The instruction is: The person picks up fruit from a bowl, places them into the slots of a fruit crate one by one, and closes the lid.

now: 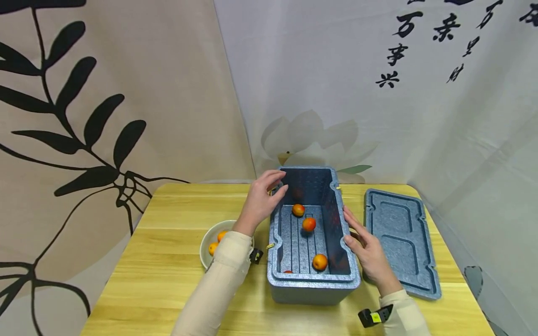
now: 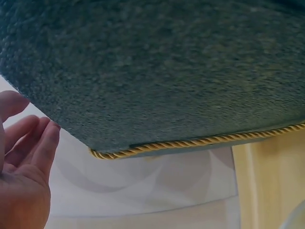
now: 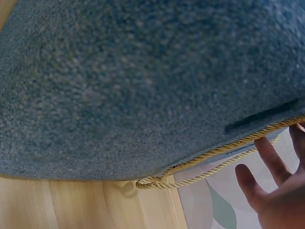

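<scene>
One orange [image 1: 288,271] half-hidden behind box [image 1: 312,282] rim.

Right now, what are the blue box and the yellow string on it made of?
The blue box looks like matte foam, probably polystyrene: its wall shows a grainy, beaded surface up close. The yellow string looks like twisted cord with a slight sheen; its spiral strands show. The fibre can't be told.

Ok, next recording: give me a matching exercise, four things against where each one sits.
Things:
1. lid
2. white bowl
3. left hand
4. foam box

Places:
A. at the box's left rim
B. middle of the table, holding oranges
C. flat on the table, right of the box
D. left of the box, under the left forearm

Pairs: 1-C, 2-D, 3-A, 4-B
</scene>
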